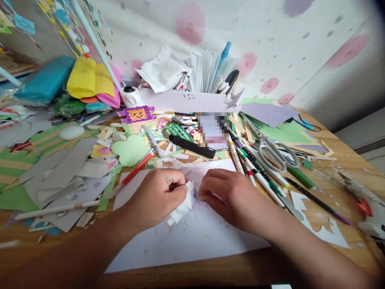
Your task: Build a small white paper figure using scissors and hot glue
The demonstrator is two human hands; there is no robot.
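My left hand [158,196] is closed, thumb pressed against the curled forefinger, on a crumpled white tissue [183,208] that hangs out below the fingers. To its right, my right hand [233,196] is curled with fingertips together. A small greyish bit shows by those fingertips, but what they hold is hidden. Both hands are over a large white sheet of paper [180,253] with faint purple and yellow marks and specks. Just beyond the hands lie a black utility knife [192,146] and a red-handled craft tool [136,168].
Scissors [272,154], several markers [251,166] and a hot glue gun [365,200] lie on the right. Paper scraps [60,172] and a green flower-shaped cutout [130,149] cover the left. Behind stands a white box [183,100] holding clear sticks.
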